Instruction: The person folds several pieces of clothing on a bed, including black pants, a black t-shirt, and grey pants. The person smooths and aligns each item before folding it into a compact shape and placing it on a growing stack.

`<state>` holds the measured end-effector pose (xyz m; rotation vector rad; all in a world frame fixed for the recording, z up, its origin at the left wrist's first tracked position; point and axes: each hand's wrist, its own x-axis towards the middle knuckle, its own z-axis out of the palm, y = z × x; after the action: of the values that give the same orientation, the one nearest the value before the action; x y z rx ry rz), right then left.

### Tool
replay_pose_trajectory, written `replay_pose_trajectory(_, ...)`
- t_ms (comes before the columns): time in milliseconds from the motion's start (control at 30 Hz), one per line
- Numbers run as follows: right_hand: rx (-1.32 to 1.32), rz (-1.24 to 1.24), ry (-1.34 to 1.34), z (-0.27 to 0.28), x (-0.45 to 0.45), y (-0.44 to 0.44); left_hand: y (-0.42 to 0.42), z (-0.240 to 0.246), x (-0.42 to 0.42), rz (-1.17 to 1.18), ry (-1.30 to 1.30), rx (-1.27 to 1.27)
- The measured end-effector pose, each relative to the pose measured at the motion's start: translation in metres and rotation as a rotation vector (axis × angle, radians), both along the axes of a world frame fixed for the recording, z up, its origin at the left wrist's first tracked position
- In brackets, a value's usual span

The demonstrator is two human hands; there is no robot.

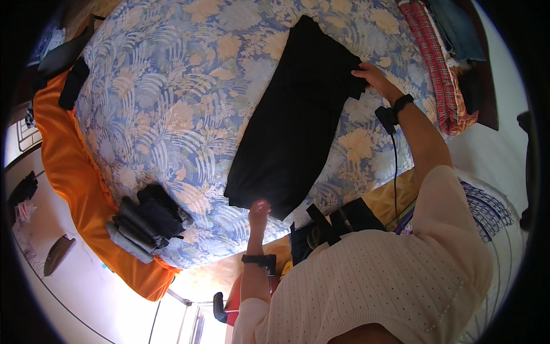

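Note:
A black cloth garment (292, 124) lies spread at a slant across a bed with a blue floral sheet (172, 107). My right hand (374, 78) grips the garment's upper right edge between thumb and fingers. At its lower end, my left hand (259, 213) rests on or just over the hem; whether the fingers hold cloth cannot be told. Each wrist wears a black strap with a small device, and a cable hangs from the right one.
Folded dark clothes (144, 223) are piled at the bed's lower left corner, beside an orange cloth (73, 172) along that edge. A red plaid cloth (434, 64) and folded denim (462, 32) lie at the upper right. Tiled floor shows below the bed.

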<state>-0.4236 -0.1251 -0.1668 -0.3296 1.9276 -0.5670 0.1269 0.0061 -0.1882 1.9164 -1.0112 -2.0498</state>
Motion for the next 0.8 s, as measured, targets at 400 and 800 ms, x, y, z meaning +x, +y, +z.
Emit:
replay_pose_trajectory(400, -0.346, -0.068, -0.288, 0.034, 0.038, -0.027, -0.126, 0.044, -0.18, -0.712, 0.302, -0.543)
replay_pose_trajectory(800, -0.689, -0.119, -0.71, 0.132, 0.08, -0.039, -0.205, -0.019, -0.326, -0.934, -0.073, -1.13)
